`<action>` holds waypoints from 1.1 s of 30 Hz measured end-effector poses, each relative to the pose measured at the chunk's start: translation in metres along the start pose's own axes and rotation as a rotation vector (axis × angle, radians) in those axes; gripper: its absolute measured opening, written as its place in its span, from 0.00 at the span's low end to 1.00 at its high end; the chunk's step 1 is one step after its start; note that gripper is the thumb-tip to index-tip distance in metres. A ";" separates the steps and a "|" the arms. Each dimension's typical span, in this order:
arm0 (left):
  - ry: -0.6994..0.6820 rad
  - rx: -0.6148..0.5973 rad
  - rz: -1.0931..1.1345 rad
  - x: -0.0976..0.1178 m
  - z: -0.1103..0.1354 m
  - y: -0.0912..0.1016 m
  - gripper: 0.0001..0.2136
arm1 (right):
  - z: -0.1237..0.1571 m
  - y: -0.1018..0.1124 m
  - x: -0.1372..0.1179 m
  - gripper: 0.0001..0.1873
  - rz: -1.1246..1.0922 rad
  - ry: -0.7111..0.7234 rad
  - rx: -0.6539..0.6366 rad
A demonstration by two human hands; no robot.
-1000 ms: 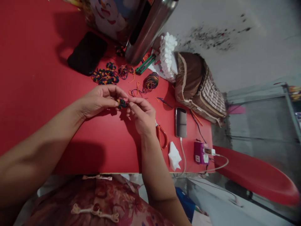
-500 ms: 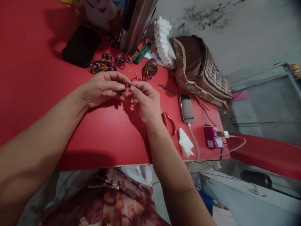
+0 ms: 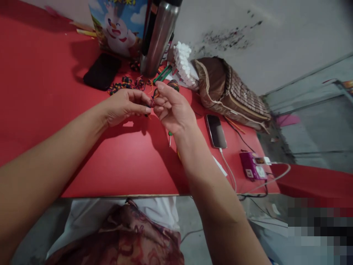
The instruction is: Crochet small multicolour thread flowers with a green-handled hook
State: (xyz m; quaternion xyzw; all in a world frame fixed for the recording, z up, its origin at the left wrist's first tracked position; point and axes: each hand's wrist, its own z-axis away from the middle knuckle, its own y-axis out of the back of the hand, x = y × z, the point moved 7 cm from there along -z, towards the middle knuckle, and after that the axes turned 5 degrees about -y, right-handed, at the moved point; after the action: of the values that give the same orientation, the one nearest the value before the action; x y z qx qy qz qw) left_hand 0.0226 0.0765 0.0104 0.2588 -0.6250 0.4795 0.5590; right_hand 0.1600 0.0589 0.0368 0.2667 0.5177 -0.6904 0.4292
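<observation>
My left hand (image 3: 124, 106) and my right hand (image 3: 175, 108) meet fingertip to fingertip above the red table (image 3: 55, 121). Between them is a small dark knotted cord piece (image 3: 149, 109), mostly hidden by the fingers. The left thumb and fingers pinch it. With its fingers closed, the right hand pinches a thin coloured strand coming off the piece. A thin green-handled pointed tool (image 3: 170, 138) pokes out below the right palm. Just behind the hands lie several finished knotted pieces (image 3: 121, 86) and a coil of multicoloured cord (image 3: 174, 84).
At the back stand a steel flask (image 3: 157, 36) and a cartoon box (image 3: 118, 25), with a black pouch (image 3: 102, 71) and a white foam block (image 3: 183, 60) nearby. To the right lie a brown bag (image 3: 234, 95), a phone (image 3: 216, 130) on a cable, and a purple charger (image 3: 252, 167).
Both hands have lifted and moved a little toward the flask with the piece between them. My right forearm now hides the orange scissors, and the green tool shows under the palm.
</observation>
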 end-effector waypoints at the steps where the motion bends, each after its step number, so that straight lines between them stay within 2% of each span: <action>1: 0.010 -0.007 -0.019 0.000 0.001 0.000 0.10 | -0.001 -0.001 0.002 0.07 -0.050 -0.038 -0.021; 5: 0.059 -0.008 -0.075 -0.008 0.014 0.002 0.11 | -0.003 0.006 0.022 0.08 -0.187 -0.198 -0.080; 9: 0.012 0.041 -0.028 -0.016 0.029 0.007 0.13 | -0.005 0.012 0.040 0.07 -0.238 -0.301 -0.106; 12: -0.005 0.045 -0.008 -0.019 0.033 0.008 0.12 | -0.009 0.015 0.044 0.05 -0.223 -0.285 -0.138; 17: 0.025 -0.026 0.000 -0.021 0.033 0.006 0.15 | -0.012 0.019 0.042 0.07 -0.151 -0.217 -0.194; 23: 0.045 -0.034 -0.016 -0.019 0.035 0.008 0.14 | -0.009 0.021 0.038 0.02 -0.118 -0.194 -0.180; 28: 0.103 0.022 0.028 -0.024 0.038 0.010 0.14 | -0.007 0.021 0.028 0.04 -0.036 -0.095 -0.221; 33: 0.111 0.052 0.045 -0.025 0.038 0.011 0.14 | -0.009 0.024 0.030 0.03 -0.065 -0.130 -0.216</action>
State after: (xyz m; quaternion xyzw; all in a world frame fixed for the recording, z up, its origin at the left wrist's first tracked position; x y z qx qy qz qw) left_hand 0.0017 0.0425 -0.0132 0.2322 -0.5858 0.5217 0.5751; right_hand 0.1654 0.0556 -0.0020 0.1570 0.5685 -0.6600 0.4654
